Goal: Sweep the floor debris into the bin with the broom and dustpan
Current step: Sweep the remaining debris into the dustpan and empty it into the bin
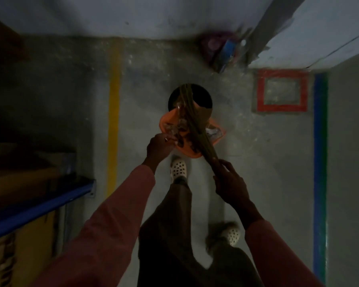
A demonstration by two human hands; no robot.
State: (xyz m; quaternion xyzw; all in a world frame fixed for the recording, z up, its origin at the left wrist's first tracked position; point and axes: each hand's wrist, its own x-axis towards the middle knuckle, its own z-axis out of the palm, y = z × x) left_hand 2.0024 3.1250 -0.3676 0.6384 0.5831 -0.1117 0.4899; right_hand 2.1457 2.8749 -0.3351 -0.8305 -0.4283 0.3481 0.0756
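An orange dustpan (168, 123) is held above the floor, its far edge at the rim of a round black bin (203, 96). Debris (178, 129), clear wrappers and dark scraps, lies in the pan. My left hand (160, 146) grips the dustpan at its near left side. A broom (193, 125) of long yellowish straw runs from my right hand (230, 181) across the pan, and its tips reach into the bin's mouth. My right hand is shut on the broom's near end.
Painted floor lines: a yellow stripe (114, 112) at left, a red square (282, 91) and a blue-green stripe (319, 162) at right. A blue-edged shelf (39, 208) juts in at left. Clutter (226, 50) sits in the far corner. My feet in white clogs (178, 167) stand below the pan.
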